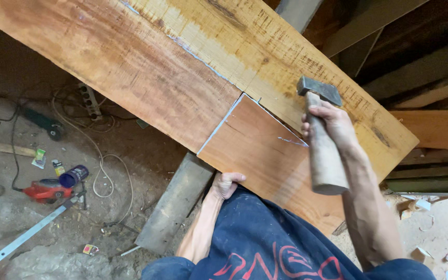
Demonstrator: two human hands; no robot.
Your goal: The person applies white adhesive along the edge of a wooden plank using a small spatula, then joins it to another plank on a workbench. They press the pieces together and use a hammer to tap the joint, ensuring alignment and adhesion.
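1. Gripping a steel-headed hammer with a thick pale wooden handle (pixel 323 145), the right hand (pixel 333 122) wraps its grip tight round the upper handle just under the grey head, at right of centre; head far, handle butt near.
2. Held just over the wide reddish-brown wooden plank (pixel 146 67), which runs slantwise from far left to the right edge; whether the hammer touches the wood, cannot tell.
3. Marked with pale blue chalk lines, the plank carries a smoother, cut-looking rectangular reddish panel (pixel 255 150) at its near edge, just left of the hammer.
4. Curled under the near edge of that panel, the left hand (pixel 225 184) has its fingers hidden beneath the wood and its thumb on the edge; grip closed on the board's edge as far as can be seen.
5. Lying on the dusty floor below, a grey weathered plank (pixel 175 207) sits just left of the left forearm.
6. Scattered further left on the floor: a red power tool (pixel 45 191), a dark blue cylindrical can (pixel 73 175), a looping pale cable (pixel 105 166), a white power strip (pixel 90 101) and a long metal ruler (pixel 19 241).
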